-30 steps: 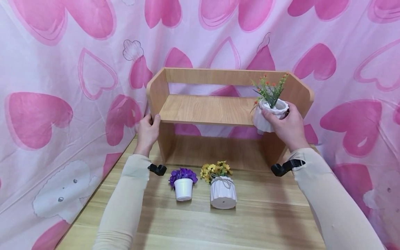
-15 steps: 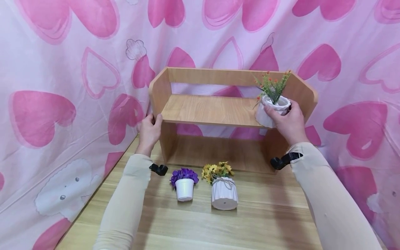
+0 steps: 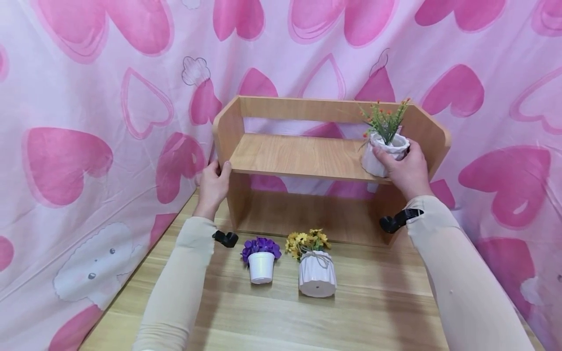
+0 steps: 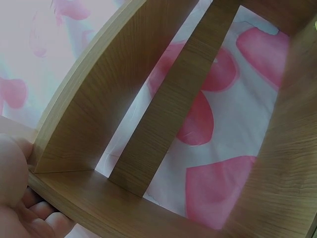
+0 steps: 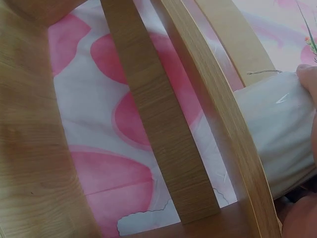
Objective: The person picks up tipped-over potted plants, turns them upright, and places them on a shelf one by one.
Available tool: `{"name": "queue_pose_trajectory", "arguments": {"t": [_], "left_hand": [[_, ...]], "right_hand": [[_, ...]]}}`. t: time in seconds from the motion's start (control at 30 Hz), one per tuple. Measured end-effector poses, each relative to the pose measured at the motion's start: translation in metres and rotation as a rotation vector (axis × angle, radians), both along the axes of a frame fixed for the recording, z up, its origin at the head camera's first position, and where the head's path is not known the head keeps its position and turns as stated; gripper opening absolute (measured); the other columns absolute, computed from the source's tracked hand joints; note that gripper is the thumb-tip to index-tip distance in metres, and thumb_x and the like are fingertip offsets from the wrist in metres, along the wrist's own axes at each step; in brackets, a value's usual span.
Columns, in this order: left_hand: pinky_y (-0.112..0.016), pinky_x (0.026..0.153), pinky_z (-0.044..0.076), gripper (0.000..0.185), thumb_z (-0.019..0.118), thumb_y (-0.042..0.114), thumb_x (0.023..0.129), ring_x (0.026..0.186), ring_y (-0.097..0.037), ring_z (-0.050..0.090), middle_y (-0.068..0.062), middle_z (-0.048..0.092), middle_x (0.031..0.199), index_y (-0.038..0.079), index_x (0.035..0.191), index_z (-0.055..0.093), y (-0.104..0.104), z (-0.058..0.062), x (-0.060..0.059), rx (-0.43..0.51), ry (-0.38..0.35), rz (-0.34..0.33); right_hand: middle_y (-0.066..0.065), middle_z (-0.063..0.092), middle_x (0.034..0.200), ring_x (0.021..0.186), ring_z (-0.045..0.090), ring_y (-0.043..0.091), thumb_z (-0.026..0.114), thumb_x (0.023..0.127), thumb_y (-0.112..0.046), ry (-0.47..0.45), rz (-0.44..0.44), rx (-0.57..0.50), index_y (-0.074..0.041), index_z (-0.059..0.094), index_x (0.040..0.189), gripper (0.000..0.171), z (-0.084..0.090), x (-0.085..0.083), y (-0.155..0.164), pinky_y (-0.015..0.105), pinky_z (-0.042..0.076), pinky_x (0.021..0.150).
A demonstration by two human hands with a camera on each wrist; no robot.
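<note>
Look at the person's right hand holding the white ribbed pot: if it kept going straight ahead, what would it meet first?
Probably the wooden shelf's back rail, just behind the white ribbed pot of green sprigs that the right hand grips on the upper board; depth is hard to judge.

Upper board of the wooden shelf (image 3: 294,155) is bare from its left wall across to the white pot with orange flowers (image 3: 383,155) at the right end — wide open from the front. Bay beneath is clear too. Approach over the bench (image 3: 377,312) is partly blocked by the purple-flower pot (image 3: 261,265) and yellow-flower pot (image 3: 317,279), standing just apart. Heart-print cloth (image 3: 88,146) closes the back and both sides.
</note>
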State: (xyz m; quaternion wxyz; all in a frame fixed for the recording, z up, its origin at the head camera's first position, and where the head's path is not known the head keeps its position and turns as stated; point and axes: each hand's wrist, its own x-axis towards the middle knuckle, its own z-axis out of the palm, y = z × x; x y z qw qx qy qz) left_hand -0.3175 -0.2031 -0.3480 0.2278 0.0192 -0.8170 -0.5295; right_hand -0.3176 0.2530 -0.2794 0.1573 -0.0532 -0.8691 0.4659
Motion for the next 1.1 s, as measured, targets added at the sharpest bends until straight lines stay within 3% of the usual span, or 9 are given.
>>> {"name": "queue_pose_trajectory", "arguments": {"t": [0.2, 0.47, 0.8, 1.0, 1.1], "left_hand": [[-0.048, 0.1, 0.052, 0.043, 0.055, 0.032, 0.112, 0.109, -0.034, 0.062, -0.025, 0.072, 0.13, 0.0, 0.136, 0.067, 0.003, 0.001, 0.0, 0.011, 0.019, -0.017], [-0.049, 0.108, 0.052, 0.043, 0.054, 0.03, 0.112, 0.117, -0.033, 0.063, -0.025, 0.07, 0.137, -0.002, 0.137, 0.066, 0.007, 0.001, -0.004, 0.023, 0.039, -0.039], [-0.05, 0.116, 0.05, 0.046, 0.056, 0.031, 0.112, 0.124, -0.033, 0.063, -0.025, 0.067, 0.143, 0.0, 0.144, 0.065, 0.008, 0.0, -0.003, 0.053, 0.035, -0.053], [-0.05, 0.118, 0.05, 0.047, 0.055, 0.031, 0.112, 0.128, -0.034, 0.063, -0.025, 0.066, 0.146, 0.001, 0.145, 0.064, 0.008, 0.0, -0.003, 0.044, 0.035, -0.051], [-0.05, 0.12, 0.048, 0.047, 0.054, 0.032, 0.112, 0.13, -0.034, 0.063, -0.024, 0.065, 0.148, 0.001, 0.147, 0.063, 0.008, 0.0, -0.002, 0.045, 0.027, -0.051]], "right_hand": [[0.022, 0.033, 0.174, 0.16, 0.034, 0.039, 0.069, 0.095, -0.068, -0.011, -0.005, -0.018, -0.005, 0.019, 0.17, 0.11, 0.001, 0.0, 0.0, 0.055, 0.028, 0.133], [0.023, 0.032, 0.174, 0.16, 0.033, 0.038, 0.067, 0.096, -0.067, 0.007, -0.007, -0.027, -0.005, 0.018, 0.171, 0.109, -0.001, 0.002, 0.006, 0.053, 0.027, 0.134], [0.015, 0.026, 0.178, 0.164, 0.031, 0.035, 0.066, 0.099, -0.063, 0.022, -0.009, -0.091, -0.013, 0.014, 0.173, 0.103, -0.009, 0.019, 0.011, 0.051, 0.032, 0.132], [0.017, 0.031, 0.176, 0.162, 0.035, 0.033, 0.061, 0.107, -0.05, 0.095, -0.013, -0.172, -0.008, 0.018, 0.172, 0.089, -0.014, 0.031, 0.012, 0.044, 0.033, 0.132], [0.015, 0.035, 0.175, 0.161, 0.038, 0.031, 0.056, 0.109, -0.051, 0.095, -0.029, -0.167, -0.008, 0.02, 0.172, 0.084, -0.015, 0.038, 0.014, 0.043, 0.034, 0.131]]}}
